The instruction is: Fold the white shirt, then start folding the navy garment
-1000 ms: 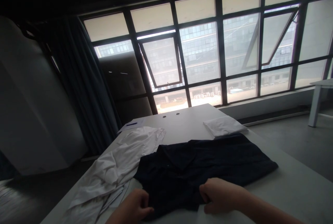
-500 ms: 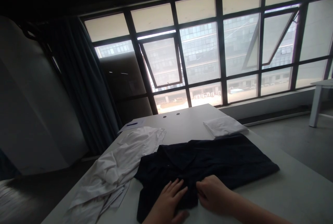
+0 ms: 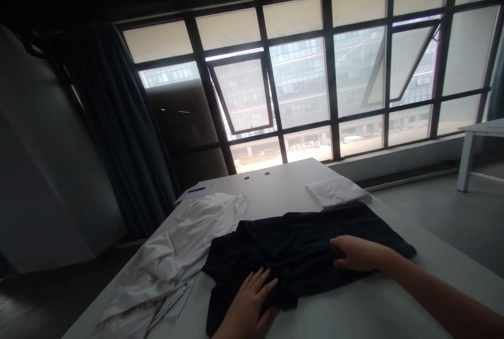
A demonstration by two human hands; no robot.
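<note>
A dark navy garment [image 3: 303, 234] with a collar lies across the white table. Flat on its near left part rests my left hand [image 3: 252, 299], fingers spread. My right hand [image 3: 356, 253] is over the garment's right half with its fingers curled closed; what they hold, if anything, is hidden. To the left, a crumpled white garment [image 3: 169, 255] touches the dark one. Beyond the dark garment's right part sits a folded white cloth [image 3: 336, 191].
The white table [image 3: 283, 176] stretches toward the windows. A paper with a blue pen [image 3: 197, 189] lies at its far left corner. Dark curtains [image 3: 118, 134] hang at the left. Another white table [image 3: 466, 155] stands at the far right.
My right hand has moved right and farther away across the dark garment, its fingers still curled. My left hand has barely moved. The view has turned slightly.
</note>
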